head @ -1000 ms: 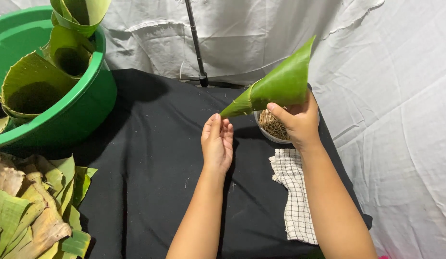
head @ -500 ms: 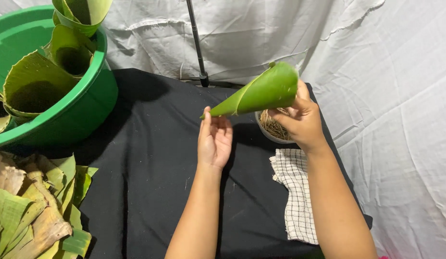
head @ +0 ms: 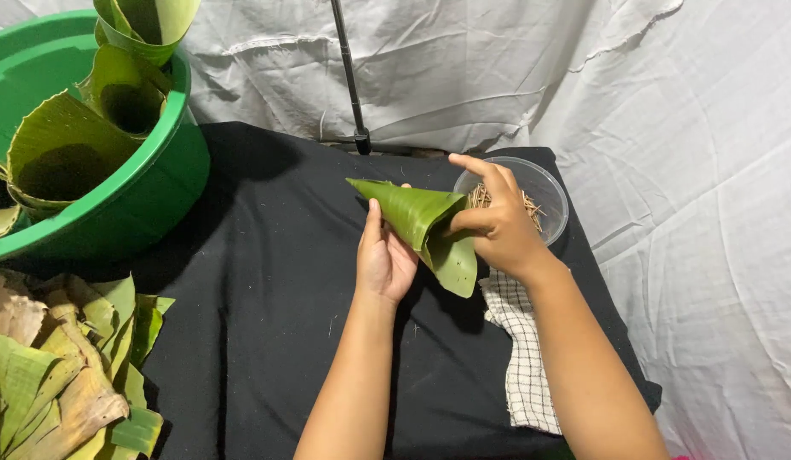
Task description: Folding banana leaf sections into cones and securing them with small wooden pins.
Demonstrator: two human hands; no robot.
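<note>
A green leaf rolled into a cone [head: 417, 223] lies sideways between my hands above a black cloth [head: 268, 281], tip pointing left, open mouth down and to the right. My right hand [head: 498, 226] pinches the cone's wide end, index finger stretched out. My left hand [head: 383, 255] cups the cone from below, thumb up against its side. Just behind my right hand stands a clear round bowl [head: 540, 189] with thin brown sticks in it.
A big green basin [head: 149, 204] at the back left holds several rolled leaf cones [head: 63, 153]. Loose leaf strips [head: 63, 375] pile at the front left. A checked cloth [head: 523, 358] lies under my right forearm. A black stand pole [head: 349, 77] rises at the back before white sheeting.
The cone, held high and pointing left-down before, has come down and turned level between both hands. My left hand rose to take its underside; my right hand moved left off the bowl.
</note>
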